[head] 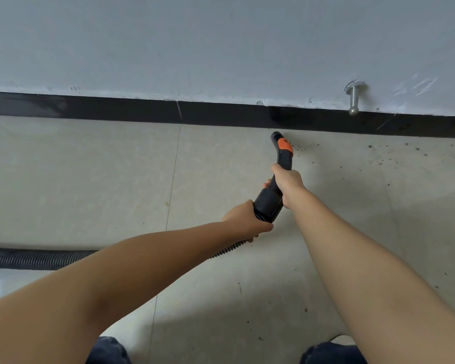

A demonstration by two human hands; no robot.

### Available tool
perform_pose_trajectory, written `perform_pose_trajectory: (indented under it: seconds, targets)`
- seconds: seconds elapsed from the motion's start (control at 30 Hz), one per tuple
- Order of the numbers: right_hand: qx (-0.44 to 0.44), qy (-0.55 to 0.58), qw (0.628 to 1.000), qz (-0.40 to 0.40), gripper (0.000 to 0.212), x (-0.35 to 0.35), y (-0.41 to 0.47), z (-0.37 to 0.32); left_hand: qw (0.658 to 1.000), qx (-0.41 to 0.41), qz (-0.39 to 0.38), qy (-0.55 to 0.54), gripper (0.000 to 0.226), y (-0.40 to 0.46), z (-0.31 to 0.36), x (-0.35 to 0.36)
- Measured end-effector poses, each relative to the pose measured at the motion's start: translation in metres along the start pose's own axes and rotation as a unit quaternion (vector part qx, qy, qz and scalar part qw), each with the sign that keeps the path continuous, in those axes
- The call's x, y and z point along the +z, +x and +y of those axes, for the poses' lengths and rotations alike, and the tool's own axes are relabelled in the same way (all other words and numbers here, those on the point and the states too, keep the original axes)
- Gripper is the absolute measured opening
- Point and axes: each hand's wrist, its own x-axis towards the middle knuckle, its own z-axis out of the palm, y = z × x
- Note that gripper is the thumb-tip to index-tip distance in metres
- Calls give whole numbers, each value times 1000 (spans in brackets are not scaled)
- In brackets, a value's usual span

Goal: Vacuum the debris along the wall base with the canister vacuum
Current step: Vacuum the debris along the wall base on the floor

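Two hands, left hand (243, 219) and right hand (286, 181), on one vacuum handle (279, 177); one hose (32, 258), one door stopper (354, 99), debris specks (378, 151) too many to count.

Both bare arms stretched out forward and down, coming close together at the hands. Left hand (243, 219) further back and lower, fingers curled tight around the back end of the vacuum handle (273, 190) — thumb side up. Right hand (286, 179) further ahead, wrapped around the thin middle part, back of the hand showing. Left arm reaching in from the left, right arm from the right — both nearly straight.
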Motion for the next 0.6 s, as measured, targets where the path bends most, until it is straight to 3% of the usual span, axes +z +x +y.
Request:
perform_pose_trajectory:
  seconds: [0.4, 0.6]
  targets:
    - [-13, -40, 996, -81, 16, 69, -4, -12, 994, -36, 83, -63, 37, -9, -30, -34]
    - [-19, -32, 998, -58, 18, 61, -7, -6, 996, -25, 68, -48, 35, -11, -29, -32]
